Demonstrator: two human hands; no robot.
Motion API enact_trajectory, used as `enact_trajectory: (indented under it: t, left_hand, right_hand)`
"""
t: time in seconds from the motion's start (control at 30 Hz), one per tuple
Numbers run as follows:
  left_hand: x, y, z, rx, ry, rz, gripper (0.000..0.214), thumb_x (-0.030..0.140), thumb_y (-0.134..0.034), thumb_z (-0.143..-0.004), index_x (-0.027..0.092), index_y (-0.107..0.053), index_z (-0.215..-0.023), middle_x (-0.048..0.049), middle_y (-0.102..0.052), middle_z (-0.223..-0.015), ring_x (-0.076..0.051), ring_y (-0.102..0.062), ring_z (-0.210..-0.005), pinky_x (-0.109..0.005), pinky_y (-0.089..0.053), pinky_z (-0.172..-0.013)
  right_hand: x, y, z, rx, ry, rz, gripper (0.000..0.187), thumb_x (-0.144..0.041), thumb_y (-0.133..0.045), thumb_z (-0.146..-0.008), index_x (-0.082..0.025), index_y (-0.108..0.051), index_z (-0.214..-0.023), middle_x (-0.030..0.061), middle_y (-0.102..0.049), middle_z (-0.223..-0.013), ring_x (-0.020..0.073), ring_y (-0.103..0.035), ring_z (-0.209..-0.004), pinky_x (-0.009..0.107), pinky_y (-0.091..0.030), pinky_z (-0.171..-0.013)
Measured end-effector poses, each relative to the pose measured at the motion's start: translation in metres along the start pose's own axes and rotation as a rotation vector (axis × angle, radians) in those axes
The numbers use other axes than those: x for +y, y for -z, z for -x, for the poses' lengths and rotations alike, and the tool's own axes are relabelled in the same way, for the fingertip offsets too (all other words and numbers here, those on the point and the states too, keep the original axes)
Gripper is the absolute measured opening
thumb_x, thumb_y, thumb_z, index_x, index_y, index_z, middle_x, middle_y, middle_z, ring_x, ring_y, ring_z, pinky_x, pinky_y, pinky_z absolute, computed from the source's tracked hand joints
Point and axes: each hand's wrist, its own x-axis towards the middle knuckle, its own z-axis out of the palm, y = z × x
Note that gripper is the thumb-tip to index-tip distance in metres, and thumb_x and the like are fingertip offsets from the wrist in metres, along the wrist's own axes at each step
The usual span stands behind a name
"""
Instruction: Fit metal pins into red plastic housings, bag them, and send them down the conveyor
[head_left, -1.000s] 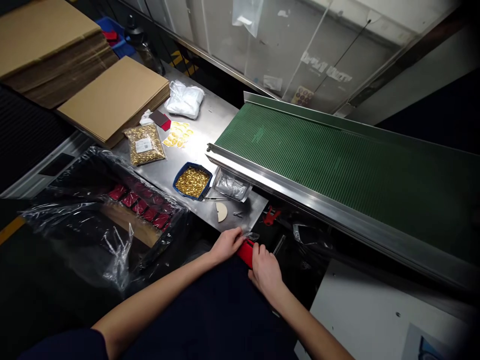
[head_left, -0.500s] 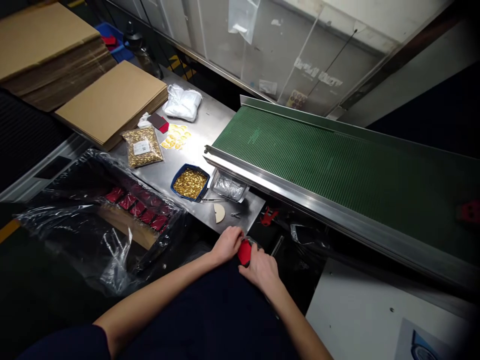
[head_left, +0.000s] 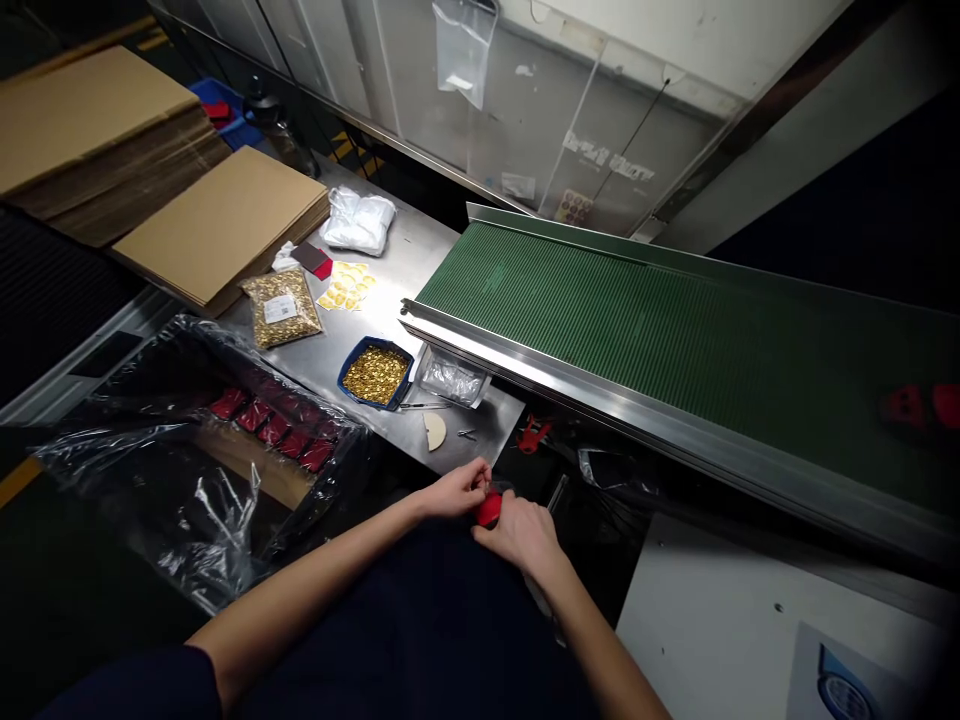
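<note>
Close in front of my body, my right hand (head_left: 521, 530) is wrapped around a small red flat piece (head_left: 489, 510), whose exact kind I cannot tell. My left hand (head_left: 459, 490) is at its upper left edge, thumb and fingertips pinched together. Whatever sits in that pinch is too small to make out. Just beyond my hands, a pale half-round disc (head_left: 434, 432) and small metal clippers (head_left: 466, 434) lie on the steel table (head_left: 499, 420). Behind them stands a blue tray (head_left: 341, 380) of small gold-coloured metal pieces (head_left: 376, 375).
A green conveyor belt (head_left: 600, 320) runs to the right, carrying red items (head_left: 904, 405). At left, a plastic-lined box (head_left: 247, 450) holds several red pieces (head_left: 274, 428). Cardboard sheets (head_left: 225, 215), a bag of gold pieces (head_left: 281, 308) and a white packet (head_left: 358, 220) occupy the table.
My left hand has rotated slightly, its pinched fingers lifting at the red piece's edge. More red items show at the belt's right end. The view has shifted slightly.
</note>
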Motion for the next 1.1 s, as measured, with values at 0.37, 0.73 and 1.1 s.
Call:
enact_trajectory:
  t: [0.37,0.73,1.1]
  left_hand:
    - [-0.015,-0.004,0.007,0.224,0.157,-0.192,0.022,0.035,-0.062,-0.095,0.015,-0.065,-0.102,-0.0063,-0.067,-0.106,-0.020,-0.064,-0.095,-0.041,-0.055,-0.086]
    - [-0.015,-0.004,0.006,0.301,0.101,-0.108,0.024,0.037,-0.058,-0.098,0.014,-0.064,-0.104,-0.0042,-0.067,-0.096,-0.018,-0.065,-0.087,-0.039,-0.056,-0.082]
    - [0.010,-0.006,0.008,0.245,-0.030,0.015,0.030,0.039,-0.049,-0.102,0.015,-0.063,-0.092,-0.0011,-0.064,-0.083,-0.016,-0.062,-0.076,-0.034,-0.052,-0.075]
  right_hand:
    - [-0.007,-0.004,0.005,0.197,-0.099,-0.049,0.058,-0.058,-0.060,-0.084,-0.005,-0.060,-0.109,0.0255,-0.073,-0.099,0.0371,-0.073,-0.090,0.041,-0.053,-0.078]
    - [0.022,-0.010,-0.014,0.089,-0.167,-0.300,0.071,-0.076,-0.033,-0.090,-0.016,-0.066,-0.106,0.0182,-0.076,-0.104,0.0333,-0.073,-0.103,0.038,-0.053,-0.081]
    - [0.007,-0.031,-0.003,0.211,-0.133,-0.204,0.060,-0.065,-0.055,-0.088,-0.015,-0.053,-0.121,0.0170,-0.071,-0.107,0.0340,-0.073,-0.094,0.039,-0.052,-0.075]
